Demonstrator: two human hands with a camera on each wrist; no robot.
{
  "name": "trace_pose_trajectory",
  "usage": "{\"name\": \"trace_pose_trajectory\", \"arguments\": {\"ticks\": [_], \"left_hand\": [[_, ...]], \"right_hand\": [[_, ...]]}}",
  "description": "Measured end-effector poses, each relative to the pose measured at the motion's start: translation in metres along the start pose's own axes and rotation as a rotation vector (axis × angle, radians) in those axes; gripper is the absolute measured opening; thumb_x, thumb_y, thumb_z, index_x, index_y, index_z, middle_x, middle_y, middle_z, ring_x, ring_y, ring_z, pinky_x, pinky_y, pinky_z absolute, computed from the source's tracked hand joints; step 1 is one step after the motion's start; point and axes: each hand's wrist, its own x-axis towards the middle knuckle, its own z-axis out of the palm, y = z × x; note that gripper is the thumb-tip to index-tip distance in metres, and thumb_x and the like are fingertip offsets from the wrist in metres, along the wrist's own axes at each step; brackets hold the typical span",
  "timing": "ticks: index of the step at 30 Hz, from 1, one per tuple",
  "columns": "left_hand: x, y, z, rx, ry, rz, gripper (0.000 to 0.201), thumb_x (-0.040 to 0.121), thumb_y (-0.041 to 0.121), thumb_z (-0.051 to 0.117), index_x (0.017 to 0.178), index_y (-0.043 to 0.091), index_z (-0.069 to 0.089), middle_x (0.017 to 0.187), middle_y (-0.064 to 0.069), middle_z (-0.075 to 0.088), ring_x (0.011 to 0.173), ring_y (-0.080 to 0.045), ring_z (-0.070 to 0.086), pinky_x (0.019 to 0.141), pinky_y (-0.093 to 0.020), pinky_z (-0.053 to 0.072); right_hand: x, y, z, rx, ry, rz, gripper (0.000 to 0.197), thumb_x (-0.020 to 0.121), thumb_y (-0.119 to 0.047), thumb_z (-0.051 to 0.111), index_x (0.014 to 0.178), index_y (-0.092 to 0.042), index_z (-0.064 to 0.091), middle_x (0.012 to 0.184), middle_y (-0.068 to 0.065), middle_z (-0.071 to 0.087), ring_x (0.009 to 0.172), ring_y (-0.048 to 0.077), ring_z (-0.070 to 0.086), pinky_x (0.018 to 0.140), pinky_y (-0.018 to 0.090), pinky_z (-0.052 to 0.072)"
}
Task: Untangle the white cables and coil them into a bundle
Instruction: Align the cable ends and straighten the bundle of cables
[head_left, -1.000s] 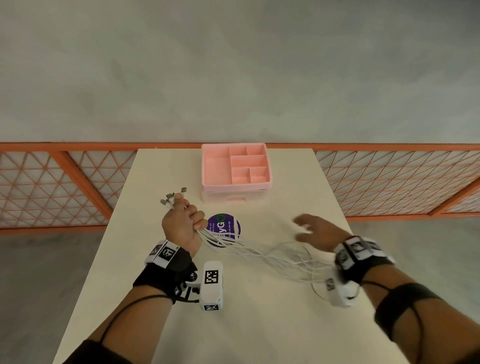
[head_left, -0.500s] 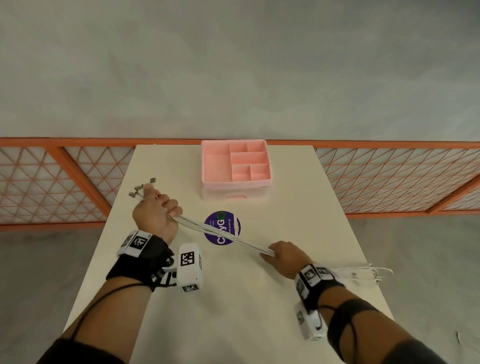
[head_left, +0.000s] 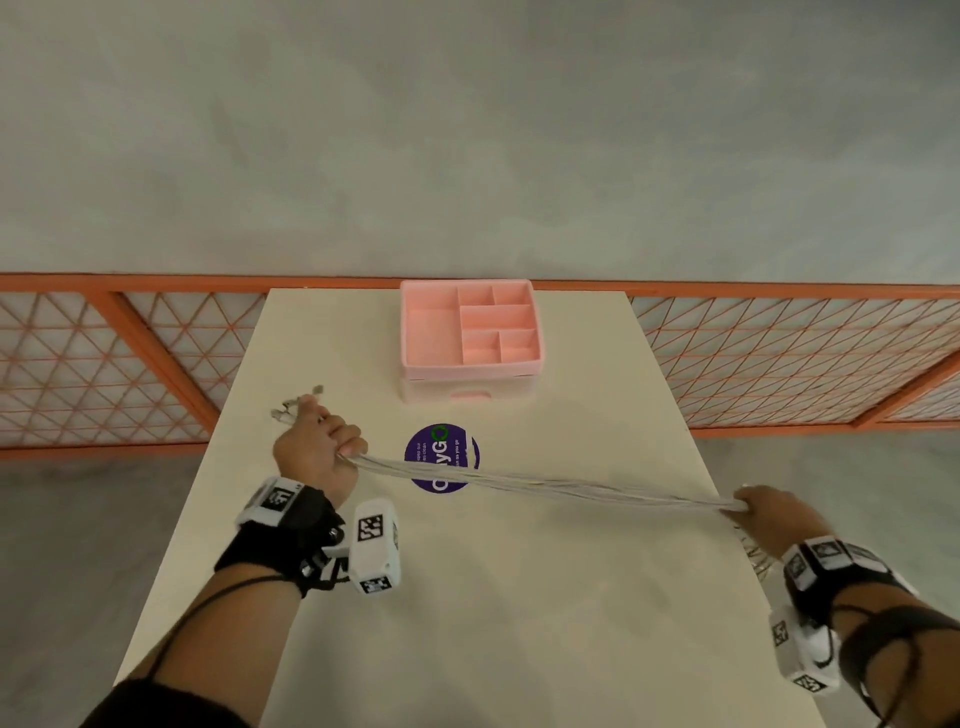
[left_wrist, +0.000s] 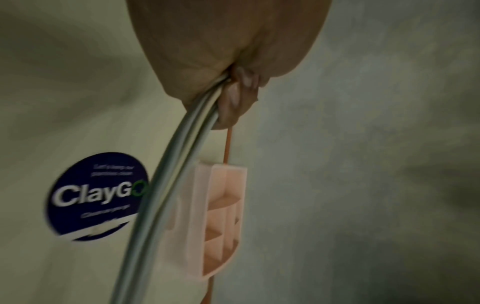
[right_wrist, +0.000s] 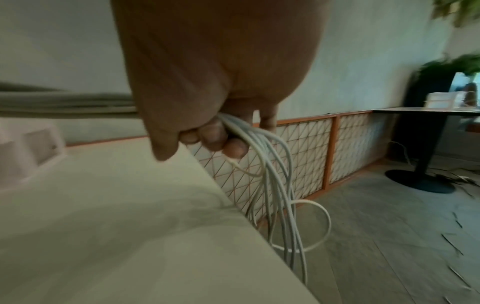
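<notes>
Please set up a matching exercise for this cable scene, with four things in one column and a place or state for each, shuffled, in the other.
Things:
1. white cables
2. left hand
3. pink organizer
4. round purple sticker

Places or states:
A. at the table's far edge
B. flat on the table, under the stretched strands
C. gripping the end with the metal plugs
D. pulled straight between both hands

Pairs: 1-D, 2-C, 3-A, 4-B
</notes>
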Motion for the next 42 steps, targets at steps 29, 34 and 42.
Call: {"name": "trace_pose_trajectory", "arguments": {"ticks": [29,34,42], "left_hand": [[-0.047,-0.054,0.012,0.855,-0.531,-0.074,0.036,0.098,0.024,0.059,0.07,0.021,0.039,0.054,0.006,0.026,0.045,-0.011,0.02,0.046,-0.022,0.015],[-0.046,-0.05,0.008,0.912,-0.524,-0.096,0.024,0.101,0.006,0.036,0.079,0.008,0.045,0.052,-0.003,0.04,0.04,-0.015,0.037,0.047,-0.024,0.027],[-0.05,-0.051,0.001,1.044,-0.456,-0.115,0.02,0.102,0.011,0.035,0.088,0.009,0.049,0.051,-0.001,0.038,0.038,-0.011,0.036,0.04,-0.022,0.035]], "right_hand": [[-0.061,-0.275,-0.067,0.918,-0.155,-0.669,0.035,0.1,-0.03,0.054,0.132,-0.017,0.057,0.121,-0.007,0.066,0.101,-0.001,0.061,0.095,0.016,0.045],[-0.084,-0.332,-0.059,0.949,-0.292,-0.719,0.046,0.1,-0.048,0.046,0.141,-0.028,0.047,0.104,-0.014,0.066,0.069,-0.01,0.06,0.087,0.028,0.05],[-0.102,-0.349,-0.052,0.635,-0.072,-0.784,0.038,0.098,-0.037,0.052,0.124,-0.013,0.064,0.125,0.001,0.065,0.113,0.015,0.059,0.099,0.028,0.044]]}}
